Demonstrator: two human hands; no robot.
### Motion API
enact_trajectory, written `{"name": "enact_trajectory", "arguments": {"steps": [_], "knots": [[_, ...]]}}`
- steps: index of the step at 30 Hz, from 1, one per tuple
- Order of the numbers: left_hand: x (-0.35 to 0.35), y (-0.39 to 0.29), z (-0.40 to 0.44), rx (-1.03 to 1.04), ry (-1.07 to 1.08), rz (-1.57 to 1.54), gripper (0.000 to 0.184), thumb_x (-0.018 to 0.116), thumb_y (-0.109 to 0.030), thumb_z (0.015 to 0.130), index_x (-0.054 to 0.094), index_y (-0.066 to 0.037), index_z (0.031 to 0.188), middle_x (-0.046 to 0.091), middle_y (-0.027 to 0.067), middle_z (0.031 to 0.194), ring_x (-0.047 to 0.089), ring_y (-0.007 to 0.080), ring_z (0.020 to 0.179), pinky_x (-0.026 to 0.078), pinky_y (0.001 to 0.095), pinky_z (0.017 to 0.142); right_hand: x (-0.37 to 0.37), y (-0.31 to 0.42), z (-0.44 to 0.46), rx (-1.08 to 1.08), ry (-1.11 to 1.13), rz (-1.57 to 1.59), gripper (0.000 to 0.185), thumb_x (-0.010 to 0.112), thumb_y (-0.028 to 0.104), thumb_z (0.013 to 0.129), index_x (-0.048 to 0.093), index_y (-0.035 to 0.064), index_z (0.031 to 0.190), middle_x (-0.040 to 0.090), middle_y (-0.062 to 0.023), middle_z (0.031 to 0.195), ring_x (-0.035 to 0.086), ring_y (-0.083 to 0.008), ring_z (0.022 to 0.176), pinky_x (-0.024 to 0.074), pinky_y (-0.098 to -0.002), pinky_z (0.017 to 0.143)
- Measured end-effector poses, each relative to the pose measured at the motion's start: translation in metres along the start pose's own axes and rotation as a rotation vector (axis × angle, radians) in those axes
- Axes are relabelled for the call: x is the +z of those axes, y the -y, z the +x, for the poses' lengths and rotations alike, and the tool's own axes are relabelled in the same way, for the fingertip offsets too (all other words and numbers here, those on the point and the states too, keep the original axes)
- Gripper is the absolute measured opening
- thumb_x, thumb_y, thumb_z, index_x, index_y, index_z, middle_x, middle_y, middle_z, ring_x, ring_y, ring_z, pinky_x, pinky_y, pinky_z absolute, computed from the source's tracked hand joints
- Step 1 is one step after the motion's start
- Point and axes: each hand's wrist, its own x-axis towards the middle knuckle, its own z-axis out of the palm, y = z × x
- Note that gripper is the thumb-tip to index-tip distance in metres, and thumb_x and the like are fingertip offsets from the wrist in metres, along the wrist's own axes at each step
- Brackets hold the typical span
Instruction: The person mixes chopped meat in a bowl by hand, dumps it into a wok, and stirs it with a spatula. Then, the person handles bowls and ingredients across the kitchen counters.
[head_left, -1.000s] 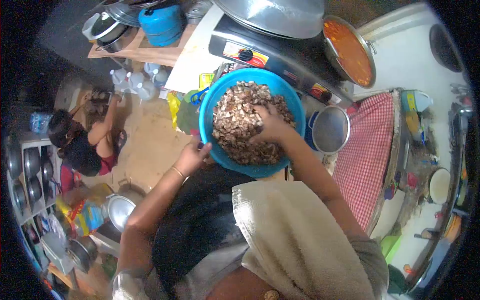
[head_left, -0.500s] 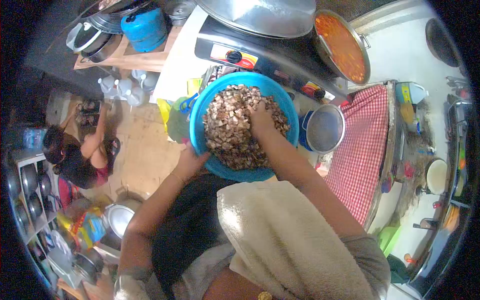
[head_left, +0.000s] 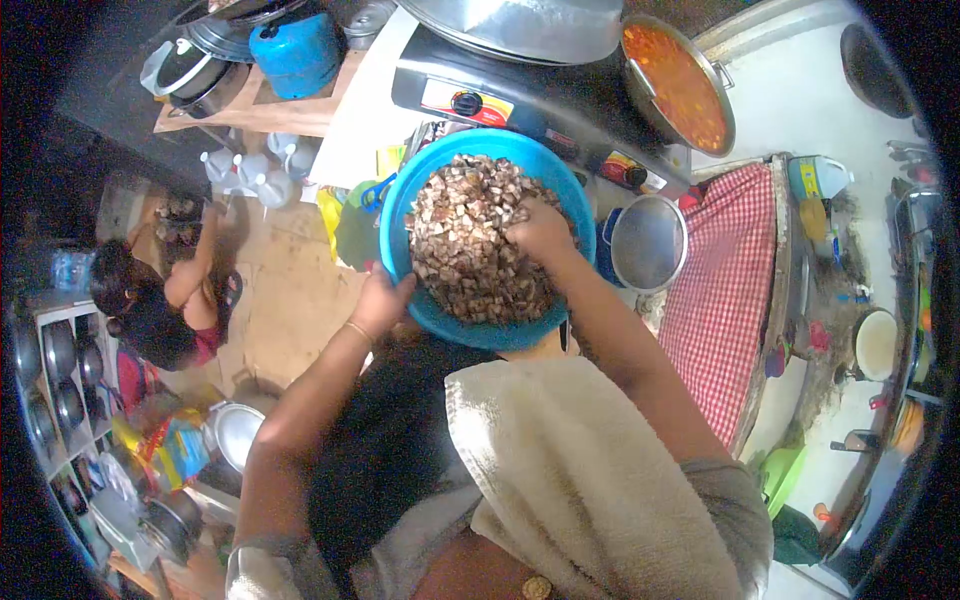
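Observation:
A round blue basin [head_left: 393, 240] in front of me holds a heap of small brown and whitish chopped pieces [head_left: 470, 240]. My left hand [head_left: 382, 302] grips the basin's near left rim, thumb up against it. Into the right part of the heap reaches my right hand [head_left: 540, 232], its fingers curled and partly sunk among the pieces. Whether it clutches any of them is hidden.
Beyond the basin stand a gas stove [head_left: 500, 95] and a pan of orange-red stew [head_left: 680, 90]. A strainer-like pot [head_left: 648, 243] and a red checked cloth [head_left: 715, 300] lie right. Another person [head_left: 160, 305] crouches at left, near plastic jugs [head_left: 272, 187].
My right hand has shifted within the heap, its spread fingers now curled in. My left hand stays at the rim. The view has shifted slightly.

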Motion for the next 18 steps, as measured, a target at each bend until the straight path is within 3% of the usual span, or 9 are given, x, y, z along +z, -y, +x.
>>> {"name": "enact_trajectory", "arguments": {"steps": [2,3,6,9,13,16,18], "knots": [[0.001,-0.011,-0.005,0.002,-0.011,-0.05,0.041,0.062,-0.018,0.09,0.044,0.002,0.121,0.061,0.018,0.109,0.061,0.0255,0.098,0.051,0.0396,0.082,-0.02,0.014,-0.017,-0.029,0.002,-0.043,0.047,0.071,0.03,0.058,0.065,0.007,0.099,0.066,-0.0194,0.096,0.063,-0.0361,0.094,0.0489,-0.043,0.086],[-0.001,-0.02,-0.011,0.001,-0.018,-0.074,0.04,0.061,-0.018,0.09,0.045,0.002,0.121,0.061,0.0176,0.11,0.061,0.0246,0.097,0.052,0.0391,0.082,-0.03,0.017,-0.019,-0.067,0.113,-0.106,0.063,0.077,0.039,0.056,0.063,0.0094,0.11,0.062,-0.0225,0.112,0.059,-0.0408,0.102,0.0479,-0.0456,0.088],[-0.006,-0.063,-0.033,-0.086,-0.01,-0.155,0.038,0.06,-0.016,0.091,0.045,0.0,0.121,0.061,0.015,0.109,0.06,0.0238,0.096,0.051,0.0385,0.082,-0.036,0.013,-0.046,-0.144,-0.048,-0.269,0.085,0.082,0.044,0.055,0.052,0.013,0.128,0.047,-0.0294,0.131,0.047,-0.0489,0.118,0.043,-0.0517,0.096],[-0.002,-0.049,-0.027,-0.095,-0.011,-0.218,0.041,0.06,-0.017,0.091,0.042,-0.002,0.125,0.06,0.0138,0.109,0.06,0.0242,0.096,0.052,0.0377,0.079,-0.042,0.004,-0.063,-0.044,0.172,-0.298,0.105,0.087,0.045,0.052,0.038,0.019,0.141,0.026,-0.0338,0.143,0.031,-0.0547,0.129,0.0355,-0.0562,0.104],[0.002,-0.047,-0.024,-0.14,0.025,-0.268,0.045,0.059,-0.017,0.091,0.038,-0.005,0.129,0.06,0.0141,0.109,0.061,0.0246,0.095,0.054,0.0364,0.074,0.03,-0.019,-0.045,-0.169,-0.013,-0.488,0.093,0.086,0.025,0.059,0.039,0.0244,0.139,0.019,-0.0345,0.143,0.028,-0.0592,0.127,0.0352,-0.0563,0.104],[0.003,-0.065,-0.031,-0.209,0.036,-0.239,0.045,0.058,-0.017,0.092,0.036,-0.005,0.13,0.06,0.0148,0.108,0.063,0.0252,0.089,0.057,0.0364,0.064,0.012,-0.004,-0.021,0.038,0.199,-0.39,0.076,0.069,0.027,0.08,0.029,0.0217,0.144,0.017,-0.039,0.145,0.037,-0.0559,0.125,0.034,-0.0521,0.106],[0.001,-0.074,-0.037,-0.176,0.012,-0.172,0.044,0.057,-0.017,0.092,0.036,-0.006,0.13,0.06,0.0151,0.106,0.065,0.026,0.083,0.059,0.0371,0.057,0.054,-0.043,0.006,0.086,-0.103,-0.033,0.056,0.062,0.028,0.085,0.042,0.0149,0.136,0.038,-0.0357,0.134,0.052,-0.0509,0.11,0.0417,-0.0517,0.097]]}}
